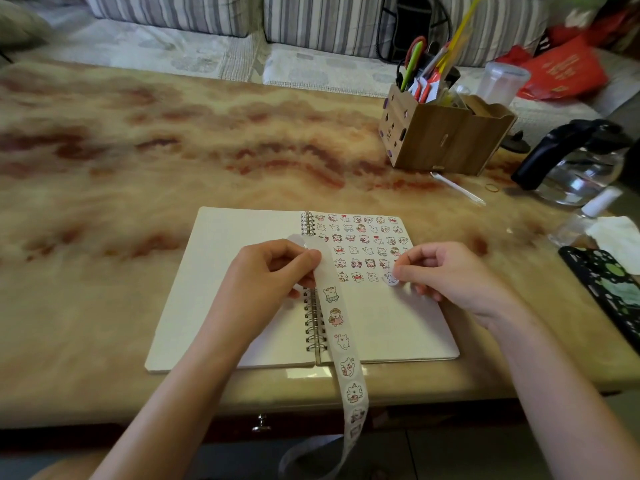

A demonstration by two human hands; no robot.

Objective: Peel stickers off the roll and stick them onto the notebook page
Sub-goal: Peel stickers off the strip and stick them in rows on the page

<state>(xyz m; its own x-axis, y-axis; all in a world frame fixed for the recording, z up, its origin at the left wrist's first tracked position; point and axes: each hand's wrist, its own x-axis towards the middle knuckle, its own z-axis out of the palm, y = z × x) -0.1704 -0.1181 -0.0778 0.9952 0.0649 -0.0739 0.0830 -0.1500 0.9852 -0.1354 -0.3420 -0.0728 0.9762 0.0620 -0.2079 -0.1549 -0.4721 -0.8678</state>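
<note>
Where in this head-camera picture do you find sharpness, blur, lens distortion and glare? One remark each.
Head view: the notebook and sticker strip in the left hand are fairly sharp; the sticker pinched by the right hand is too soft to read; far-left table and sofa smear into blur; the wide lens bows the table's edges; pale glare lies on the table below the notebook.

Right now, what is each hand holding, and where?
The left hand pinches the sticker strip near its upper end; the right hand pinches one sticker by its edge.
</note>
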